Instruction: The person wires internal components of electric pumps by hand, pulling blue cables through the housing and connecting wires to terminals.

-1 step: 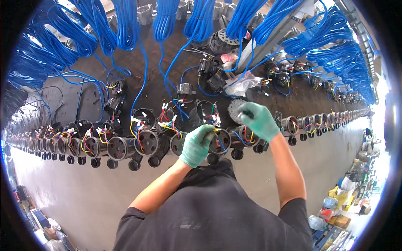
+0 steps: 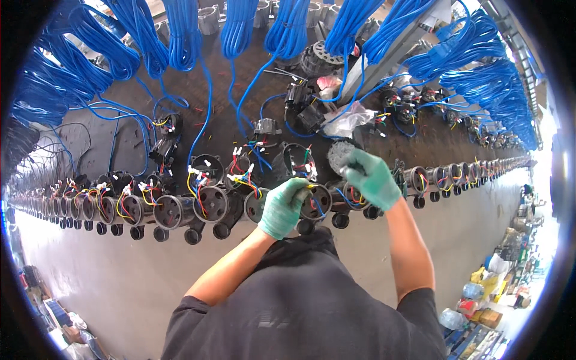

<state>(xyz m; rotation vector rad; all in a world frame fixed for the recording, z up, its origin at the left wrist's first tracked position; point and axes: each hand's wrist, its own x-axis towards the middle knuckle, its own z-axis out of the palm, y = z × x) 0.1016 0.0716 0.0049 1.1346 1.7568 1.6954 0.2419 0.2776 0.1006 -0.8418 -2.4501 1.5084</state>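
My left hand (image 2: 282, 207), in a green glove, is closed in a pinch on a yellow wire (image 2: 311, 186) at the rim of a black round housing (image 2: 316, 201). A blue wire also shows inside that housing. Just to the right, my right hand (image 2: 373, 180), gloved alike, is held at the near edge of a grey round heap of small pieces (image 2: 341, 155). Its thumb and fingers are drawn together; whatever lies between them is too small to make out. Behind the left hand stands a black open housing (image 2: 297, 161) with red, green and white-tipped wires.
A long row of black housings (image 2: 210, 204) with coloured wires lines the table's near edge. Bundles of blue cable (image 2: 237, 30) hang across the far side. A clear plastic bag (image 2: 351, 120) and black motor parts (image 2: 298, 96) lie on the dark tabletop (image 2: 198, 129). A slanted metal post (image 2: 384, 57) rises behind.
My right hand has shifted slightly down and to the right, uncovering more of the grey heap. The left hand stays in place on the yellow wire.
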